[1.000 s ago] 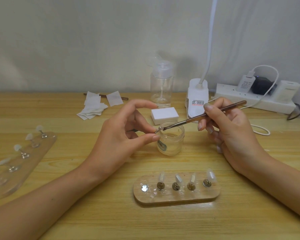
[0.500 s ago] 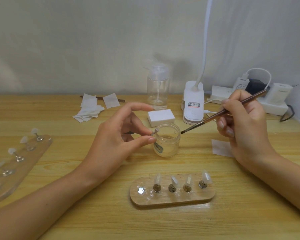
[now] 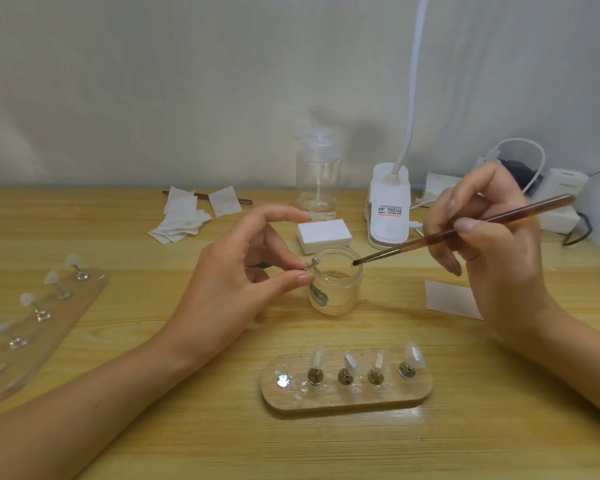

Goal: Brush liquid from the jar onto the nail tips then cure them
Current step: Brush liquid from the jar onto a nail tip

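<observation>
We face a plain off-white wall (image 3: 187, 81), evenly lit, with soft grey shadows low on it beyond and between the left hand (image 3: 236, 271) and the right hand (image 3: 492, 258). It meets a light wooden table (image 3: 482, 445), grain running across, that spreads under and all round both hands. Beyond the right hand, a little to its left, a white lamp (image 3: 388, 209) stands near the table's back edge, its thin neck rising out of view.

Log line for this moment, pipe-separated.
left hand pinches small metal nail-tip stem at clear jar | right hand holds thin brown brush, tip at jar rim | wooden oval holder: four tips, leftmost slot empty
</observation>
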Tool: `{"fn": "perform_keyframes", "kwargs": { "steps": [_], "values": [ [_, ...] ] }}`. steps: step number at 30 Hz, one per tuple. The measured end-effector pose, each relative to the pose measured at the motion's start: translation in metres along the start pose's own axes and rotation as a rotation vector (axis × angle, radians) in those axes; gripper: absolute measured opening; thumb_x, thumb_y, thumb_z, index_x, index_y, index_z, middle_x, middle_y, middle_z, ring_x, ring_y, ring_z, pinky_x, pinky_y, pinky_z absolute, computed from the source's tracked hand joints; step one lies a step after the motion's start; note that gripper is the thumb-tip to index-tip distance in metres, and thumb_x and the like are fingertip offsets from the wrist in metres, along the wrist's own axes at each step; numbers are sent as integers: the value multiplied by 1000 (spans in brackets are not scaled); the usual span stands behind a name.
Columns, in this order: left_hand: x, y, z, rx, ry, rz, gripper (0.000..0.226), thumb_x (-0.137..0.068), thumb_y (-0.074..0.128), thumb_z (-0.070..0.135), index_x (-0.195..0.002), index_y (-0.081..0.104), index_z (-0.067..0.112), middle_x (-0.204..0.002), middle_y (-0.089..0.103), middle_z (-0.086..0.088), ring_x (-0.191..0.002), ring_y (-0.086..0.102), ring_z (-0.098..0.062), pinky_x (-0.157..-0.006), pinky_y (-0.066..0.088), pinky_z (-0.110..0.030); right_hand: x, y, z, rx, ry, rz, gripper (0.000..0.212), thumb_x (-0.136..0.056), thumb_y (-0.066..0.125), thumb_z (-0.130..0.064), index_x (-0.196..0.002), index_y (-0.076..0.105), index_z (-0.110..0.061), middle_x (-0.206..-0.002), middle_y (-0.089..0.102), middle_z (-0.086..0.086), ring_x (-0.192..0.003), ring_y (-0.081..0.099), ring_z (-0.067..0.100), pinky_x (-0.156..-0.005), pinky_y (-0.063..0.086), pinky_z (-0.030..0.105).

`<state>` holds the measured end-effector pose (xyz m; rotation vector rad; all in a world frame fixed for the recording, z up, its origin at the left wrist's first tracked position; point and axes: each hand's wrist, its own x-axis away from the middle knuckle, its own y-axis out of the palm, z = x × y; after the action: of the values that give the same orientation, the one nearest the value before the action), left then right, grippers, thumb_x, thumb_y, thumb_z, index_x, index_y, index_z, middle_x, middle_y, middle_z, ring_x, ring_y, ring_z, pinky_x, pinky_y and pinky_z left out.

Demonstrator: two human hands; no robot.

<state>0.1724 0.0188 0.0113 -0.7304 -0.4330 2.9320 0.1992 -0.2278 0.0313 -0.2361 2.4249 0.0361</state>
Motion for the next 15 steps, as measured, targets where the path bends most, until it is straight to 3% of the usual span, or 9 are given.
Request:
{"fn": "perform_keyframes", "kwargs": {
  "steps": [4,7,10,13,15],
  "values": [
    [0,1,1,12,-1,-1,46,-72,77,26,-116,63,32,-76,66,7,-83,70,-10,-65,53,-42,-2,-5,2,-30,6,33,21,-75,32,6,-83,39,-13,-58,51,-2,-42,32,14,-43,31,18],
    [0,0,0,11,4,-5,45,-76,79,22,-116,63,35,-78,67,5,-81,68,-9,-58,50,-34,-1,-4,2,-89,55,103,18,-77,33,2,-82,40,-14,-58,52,-3,-43,34,12,-43,28,17],
    [-1,-1,-2,-20,17,-17,46,-83,78,9,-116,62,37,-81,68,7,-82,67,-9,-57,47,-19,1,0,2,-180,154,200,13,-88,42,-10,-81,48,-20,-60,53,-3,-47,44,10,-41,32,18],
    [-1,0,-3,-46,34,-18,47,-85,77,6,-118,62,35,-83,69,6,-87,68,-13,-59,48,-20,5,10,6,-200,282,197,24,-99,53,-25,-76,51,-22,-58,58,0,-45,47,10,-39,33,17],
    [-2,0,-3,-48,43,-18,47,-85,76,4,-118,61,35,-83,69,7,-89,69,-15,-57,48,-21,7,17,8,-235,340,171,22,-91,57,-32,-75,50,-18,-58,61,4,-41,47,10,-36,33,15]
  ]
}}
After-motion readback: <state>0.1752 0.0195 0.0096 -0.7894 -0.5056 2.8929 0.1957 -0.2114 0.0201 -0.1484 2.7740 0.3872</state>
